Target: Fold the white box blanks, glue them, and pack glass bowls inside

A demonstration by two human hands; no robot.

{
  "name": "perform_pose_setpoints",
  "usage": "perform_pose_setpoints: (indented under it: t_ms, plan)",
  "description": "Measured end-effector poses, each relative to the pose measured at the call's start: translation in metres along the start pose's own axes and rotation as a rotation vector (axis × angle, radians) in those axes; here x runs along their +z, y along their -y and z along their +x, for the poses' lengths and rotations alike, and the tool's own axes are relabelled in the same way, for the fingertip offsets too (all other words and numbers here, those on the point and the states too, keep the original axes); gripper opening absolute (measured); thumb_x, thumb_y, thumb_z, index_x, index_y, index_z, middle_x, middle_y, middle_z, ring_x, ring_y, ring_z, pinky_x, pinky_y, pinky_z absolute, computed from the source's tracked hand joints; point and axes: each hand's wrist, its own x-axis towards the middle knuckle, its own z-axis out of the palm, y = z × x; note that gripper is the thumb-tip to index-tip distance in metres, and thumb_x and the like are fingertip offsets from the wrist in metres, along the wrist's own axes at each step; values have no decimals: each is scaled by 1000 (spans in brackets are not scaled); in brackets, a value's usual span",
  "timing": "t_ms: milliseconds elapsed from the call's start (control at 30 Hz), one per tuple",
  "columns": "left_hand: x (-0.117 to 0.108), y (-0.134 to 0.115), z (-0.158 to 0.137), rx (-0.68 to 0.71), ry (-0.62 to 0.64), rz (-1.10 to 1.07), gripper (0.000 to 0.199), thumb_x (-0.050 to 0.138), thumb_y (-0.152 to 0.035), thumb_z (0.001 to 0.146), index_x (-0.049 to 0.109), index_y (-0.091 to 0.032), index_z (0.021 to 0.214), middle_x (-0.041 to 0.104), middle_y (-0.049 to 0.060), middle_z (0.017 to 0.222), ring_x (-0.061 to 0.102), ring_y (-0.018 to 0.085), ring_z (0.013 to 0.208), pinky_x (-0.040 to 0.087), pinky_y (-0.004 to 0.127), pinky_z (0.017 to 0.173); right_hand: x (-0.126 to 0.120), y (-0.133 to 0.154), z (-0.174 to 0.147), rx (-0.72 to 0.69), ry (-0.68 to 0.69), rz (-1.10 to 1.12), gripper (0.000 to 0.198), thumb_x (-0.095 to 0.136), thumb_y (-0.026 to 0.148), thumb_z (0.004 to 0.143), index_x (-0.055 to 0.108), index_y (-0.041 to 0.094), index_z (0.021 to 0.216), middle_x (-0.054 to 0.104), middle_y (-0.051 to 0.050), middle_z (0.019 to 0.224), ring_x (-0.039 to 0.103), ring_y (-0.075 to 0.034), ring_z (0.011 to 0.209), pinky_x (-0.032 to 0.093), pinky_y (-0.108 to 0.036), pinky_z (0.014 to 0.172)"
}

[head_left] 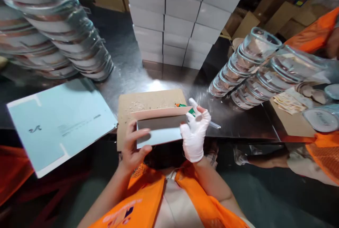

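A small open carton point(164, 137), pale blue-white on the near side and brownish on the far side, stands between my hands over a piece of brown cardboard point(150, 99). My bare left hand point(135, 145) grips its left end, thumb and fingers on the walls. At the right end is my right hand point(196, 132) in a white glove with bare fingertips showing; its thumb touches the carton's edge and its other fingers are spread. A green and orange item point(192, 112), perhaps a utility knife, lies partly hidden behind the carton and right hand.
Flat pale-blue carton sheets point(63, 125) overhang the table's left front edge. White boxes point(180, 9) are piled high at the back. Plastic-wrapped round stacks stand left point(79, 41) and right point(238, 69). A co-worker's orange sleeve point(315, 30) shows at right.
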Motion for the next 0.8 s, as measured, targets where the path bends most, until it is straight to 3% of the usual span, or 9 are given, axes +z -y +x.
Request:
perform_pose_setpoints:
  t_ms: [100,200,267,333,467,600,667,733,800]
  plan:
    - [-14,7,15,201,70,21,50,70,-74,87,82,-27,97,69,6,87,67,28,102,53,42,98,-36,3,9,54,59,-258,35,58,48,98,58,27,125,72,-11,135,73,-23,117,58,-38,102]
    - [-19,14,19,229,100,15,59,67,-80,85,84,-25,100,67,7,88,65,28,99,53,42,95,-77,2,13,247,55,-860,44,47,62,100,67,24,91,77,-10,99,75,-28,100,57,-40,93]
    - [-17,19,17,237,127,26,56,70,-78,84,82,-26,101,66,7,87,65,28,99,52,44,97,-90,-3,11,467,119,-1178,44,57,66,95,69,23,91,77,-12,98,76,-32,96,57,-42,88]
    - [-11,22,16,268,126,35,43,77,-66,85,79,-27,103,66,4,86,66,28,100,50,46,102,-90,-12,9,633,206,-1279,41,70,60,88,70,22,103,78,-15,104,77,-36,97,57,-44,86]
    - [-2,14,21,354,33,5,31,80,-49,87,73,-26,107,68,2,88,68,27,103,46,50,110,-85,-35,8,698,52,-871,29,79,34,73,68,21,96,78,-11,87,77,-34,93,57,-41,84]
    - [-5,-14,23,246,-48,39,32,82,-45,84,74,-26,108,71,4,93,67,31,113,47,54,112,-93,-45,7,658,-19,-516,25,68,40,75,64,20,89,73,-4,73,72,-25,71,58,-35,66]
    - [-5,-28,18,111,-6,55,28,82,-42,85,76,-27,109,73,4,97,66,31,117,48,52,112,-94,-43,4,559,-108,-405,37,71,45,74,62,20,100,74,-3,79,71,-22,68,60,-35,64]
    - [0,-37,12,-34,60,44,25,80,-41,89,77,-27,109,74,5,103,66,28,117,52,45,106,-93,-36,-1,369,-261,-262,50,81,45,69,58,23,108,76,-1,84,71,-20,67,62,-35,66]
    - [9,-43,7,-163,95,20,24,77,-44,92,77,-27,109,73,6,109,67,26,115,54,39,98,-92,-27,-5,226,-293,-129,51,87,40,67,61,24,108,76,1,82,69,-18,63,62,-33,65]
